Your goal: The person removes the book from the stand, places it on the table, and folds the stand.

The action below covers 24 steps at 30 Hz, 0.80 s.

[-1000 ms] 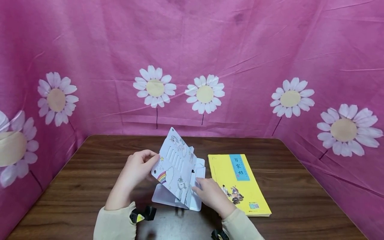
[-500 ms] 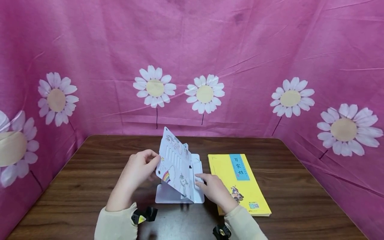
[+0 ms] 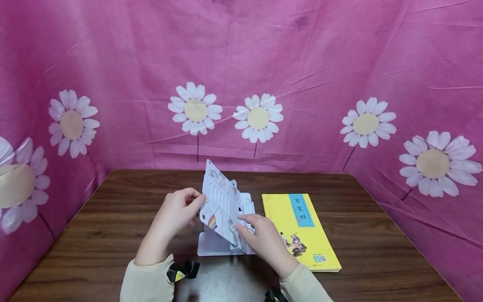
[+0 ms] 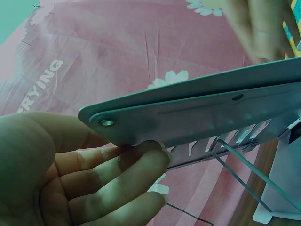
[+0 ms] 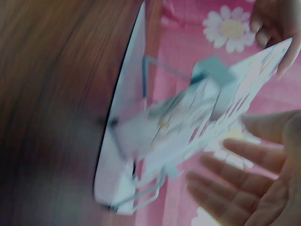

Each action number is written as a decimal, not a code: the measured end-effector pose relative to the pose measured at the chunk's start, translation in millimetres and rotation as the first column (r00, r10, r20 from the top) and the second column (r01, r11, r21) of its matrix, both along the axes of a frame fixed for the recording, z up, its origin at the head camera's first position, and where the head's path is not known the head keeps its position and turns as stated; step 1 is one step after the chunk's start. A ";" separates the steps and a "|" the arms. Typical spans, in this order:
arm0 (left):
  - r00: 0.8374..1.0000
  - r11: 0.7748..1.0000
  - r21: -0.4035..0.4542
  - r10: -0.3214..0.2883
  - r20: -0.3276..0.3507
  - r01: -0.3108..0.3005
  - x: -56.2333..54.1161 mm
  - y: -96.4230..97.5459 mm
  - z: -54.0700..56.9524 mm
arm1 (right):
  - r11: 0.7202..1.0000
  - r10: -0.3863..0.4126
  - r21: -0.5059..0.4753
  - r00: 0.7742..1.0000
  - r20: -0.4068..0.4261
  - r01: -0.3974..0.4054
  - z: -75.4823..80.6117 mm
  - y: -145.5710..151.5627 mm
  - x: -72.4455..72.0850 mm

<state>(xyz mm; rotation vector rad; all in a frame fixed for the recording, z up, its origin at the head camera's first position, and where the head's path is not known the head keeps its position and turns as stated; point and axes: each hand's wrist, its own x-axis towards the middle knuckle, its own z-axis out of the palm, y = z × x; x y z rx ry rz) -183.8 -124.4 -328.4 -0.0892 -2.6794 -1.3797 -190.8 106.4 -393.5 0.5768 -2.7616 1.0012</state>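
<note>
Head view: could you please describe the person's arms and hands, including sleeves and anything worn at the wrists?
Both sleeves are plain pale beige. The left hand and right hand wear no gloves. At the left wrist is a black, blocky device with a yellow mark; at the right, another black device, partly cut off by the picture's edge.

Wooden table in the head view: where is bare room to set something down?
The wooden table is bare left of the left hand, right of the yellow book, and along the back between book and pink floral curtain. The middle is crowded: the left hand holds the unicorn-print bookstand, and the right hand covers part of the gap to the book.
</note>
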 end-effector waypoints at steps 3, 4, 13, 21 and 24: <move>1.000 1.000 0.004 -0.007 -0.027 0.007 -1.3 1.3 -0.4 | 0.994 0.077 -0.079 0.996 -0.052 -0.081 1.3 -6.3 6.8; 0.999 1.000 0.004 -0.010 -0.037 0.010 -1.7 1.9 -0.6 | 0.991 0.095 -0.083 0.993 -0.070 -0.101 1.1 -8.2 8.8; 0.992 0.999 0.034 -0.038 -0.121 0.042 -2.7 9.1 -2.9 | 0.994 0.104 -0.004 0.957 -0.273 -0.109 -1.9 -17.4 18.4; 0.993 0.986 0.143 -0.068 -0.100 0.082 0.5 21.8 -2.2 | 0.978 0.089 -0.170 0.981 -0.174 -0.119 6.0 -17.2 20.4; 0.992 0.975 0.192 -0.095 -0.085 0.110 0.9 27.8 -2.5 | 0.968 0.081 -0.222 0.983 -0.165 -0.117 9.4 -15.4 20.6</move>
